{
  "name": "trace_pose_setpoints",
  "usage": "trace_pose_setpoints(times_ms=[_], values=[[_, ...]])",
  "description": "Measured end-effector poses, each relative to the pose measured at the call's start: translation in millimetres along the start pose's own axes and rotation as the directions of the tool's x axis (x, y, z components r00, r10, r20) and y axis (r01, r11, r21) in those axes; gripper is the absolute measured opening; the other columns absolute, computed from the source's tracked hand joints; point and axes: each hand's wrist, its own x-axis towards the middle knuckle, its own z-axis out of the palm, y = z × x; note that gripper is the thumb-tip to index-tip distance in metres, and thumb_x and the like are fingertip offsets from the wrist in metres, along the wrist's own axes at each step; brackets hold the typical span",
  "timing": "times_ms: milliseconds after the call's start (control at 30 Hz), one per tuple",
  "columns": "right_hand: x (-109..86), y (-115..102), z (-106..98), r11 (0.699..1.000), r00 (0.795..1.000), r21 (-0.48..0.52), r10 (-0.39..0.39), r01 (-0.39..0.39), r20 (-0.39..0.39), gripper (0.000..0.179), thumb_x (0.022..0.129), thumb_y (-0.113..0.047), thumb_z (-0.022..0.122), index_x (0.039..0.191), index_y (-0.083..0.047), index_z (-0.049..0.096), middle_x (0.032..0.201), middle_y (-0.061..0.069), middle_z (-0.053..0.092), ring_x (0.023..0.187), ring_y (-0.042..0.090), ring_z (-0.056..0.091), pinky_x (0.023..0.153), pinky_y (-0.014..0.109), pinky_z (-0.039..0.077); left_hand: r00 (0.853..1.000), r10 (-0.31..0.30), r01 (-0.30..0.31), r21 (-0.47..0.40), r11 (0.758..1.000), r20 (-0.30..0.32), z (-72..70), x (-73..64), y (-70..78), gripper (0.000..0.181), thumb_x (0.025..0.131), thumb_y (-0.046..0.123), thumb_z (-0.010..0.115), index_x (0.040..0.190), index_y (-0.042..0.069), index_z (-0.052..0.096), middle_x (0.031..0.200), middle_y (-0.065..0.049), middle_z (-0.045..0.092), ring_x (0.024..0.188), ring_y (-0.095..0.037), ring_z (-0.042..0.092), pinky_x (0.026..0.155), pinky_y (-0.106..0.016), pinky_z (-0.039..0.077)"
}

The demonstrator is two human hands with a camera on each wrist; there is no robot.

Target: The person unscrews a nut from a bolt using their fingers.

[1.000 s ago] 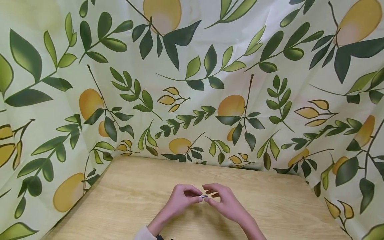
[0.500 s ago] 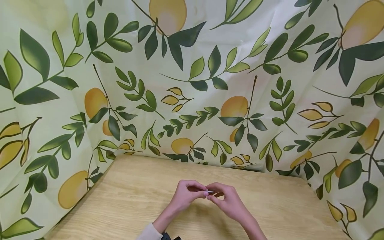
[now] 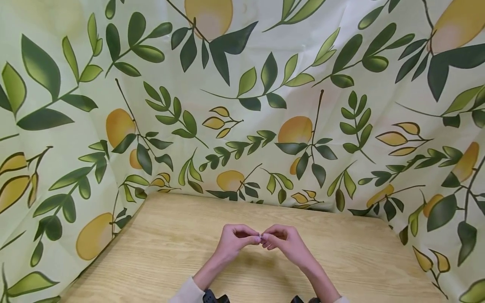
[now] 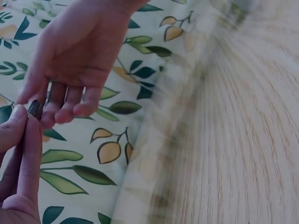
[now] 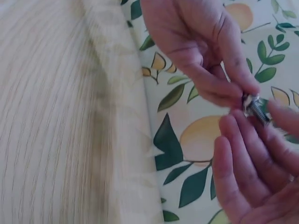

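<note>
A small metal bolt with a threaded shank shows best in the right wrist view. Its shiny wider end sits between the thumb and fingertip of my left hand, which pinches it. My right hand meets it from the other side, thumb and fingertips closed in around the shank. In the head view the fingertips almost cover the bolt, held above the table. The left wrist view shows only a dark sliver of the bolt between both hands' fingers. Whether the wider end is a head or a nut, I cannot tell.
Below the hands is a light wooden table. A cloth printed with leaves and yellow fruit hangs behind it and along both sides. Black wrist devices show at the bottom edge of the head view.
My right hand's fingers have closed in on the bolt from a looser, more spread pose. Both hands have risen slightly in the view, and the shank has become hidden behind fingertips.
</note>
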Motion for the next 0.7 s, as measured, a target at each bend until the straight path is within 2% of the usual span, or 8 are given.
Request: trace_pose_setpoints(times_ms=[133, 233, 400, 533, 600, 700], values=[[1.8, 0.2, -1.5, 0.990, 0.996, 0.104, 0.091, -0.092, 0.013, 0.034, 0.100, -0.022, 0.069, 0.108, 0.011, 0.070, 0.093, 0.013, 0.077, 0.080, 0.014, 0.075, 0.076, 0.032, 0.066, 0.999, 0.016, -0.012, 0.071, 0.997, -0.042, 2.5, -0.8, 2.3, 0.018, 0.080, 0.004, 0.086, 0.093, -0.005, 0.079, 0.098, -0.025, 0.077, 0.082, -0.009, 0.075, 0.078, -0.024, 0.064], [0.9, -0.3, -2.7, 0.975, 0.989, 0.167, 0.142, -0.145, 0.028, 0.034, 0.098, -0.019, 0.070, 0.110, 0.013, 0.069, 0.092, 0.009, 0.078, 0.080, 0.014, 0.075, 0.079, 0.035, 0.066, 0.998, 0.056, -0.051, 0.136, 0.989, -0.037, 5.1, -0.7, 3.3, 0.016, 0.079, 0.006, 0.088, 0.092, -0.001, 0.081, 0.098, -0.020, 0.077, 0.087, -0.009, 0.074, 0.080, -0.026, 0.065], [-2.3, -1.7, -3.9, 0.958, 0.985, 0.230, 0.166, -0.172, 0.047, 0.034, 0.096, -0.013, 0.072, 0.114, 0.016, 0.068, 0.096, 0.009, 0.079, 0.083, 0.014, 0.075, 0.082, 0.034, 0.066, 0.991, 0.130, -0.135, 0.194, 0.972, 0.039, 6.2, -0.4, 4.0, 0.014, 0.080, 0.007, 0.087, 0.091, 0.002, 0.081, 0.095, -0.018, 0.077, 0.088, -0.008, 0.073, 0.079, -0.030, 0.065], [-4.7, -1.7, -3.1, 0.957, 0.985, 0.234, 0.160, -0.171, 0.065, 0.034, 0.094, -0.012, 0.074, 0.112, 0.016, 0.067, 0.095, 0.008, 0.079, 0.084, 0.013, 0.075, 0.079, 0.030, 0.065, 0.984, 0.151, -0.167, 0.220, 0.961, 0.090, 5.0, -1.4, 6.3, 0.012, 0.081, 0.006, 0.086, 0.091, 0.003, 0.081, 0.093, -0.017, 0.077, 0.085, -0.007, 0.075, 0.077, -0.030, 0.066], [-5.0, -1.0, -2.4, 0.959, 0.985, 0.228, 0.160, -0.171, 0.068, 0.033, 0.093, -0.011, 0.075, 0.111, 0.016, 0.067, 0.092, 0.006, 0.079, 0.083, 0.013, 0.075, 0.079, 0.029, 0.065, 0.979, 0.167, -0.192, 0.264, 0.945, 0.116, 3.7, -2.0, 7.5, 0.012, 0.081, 0.008, 0.086, 0.092, 0.005, 0.081, 0.092, -0.014, 0.078, 0.083, -0.008, 0.075, 0.076, -0.029, 0.066], [-4.6, -0.3, -1.5, 0.965, 0.985, 0.198, 0.161, -0.171, 0.062, 0.034, 0.091, -0.011, 0.077, 0.110, 0.015, 0.066, 0.089, 0.003, 0.078, 0.082, 0.011, 0.073, 0.078, 0.028, 0.064, 0.967, 0.199, -0.243, 0.353, 0.904, 0.159, 1.3, -2.5, 8.4, 0.010, 0.083, 0.010, 0.085, 0.092, 0.008, 0.082, 0.090, -0.010, 0.079, 0.080, -0.007, 0.075, 0.073, -0.026, 0.065]])
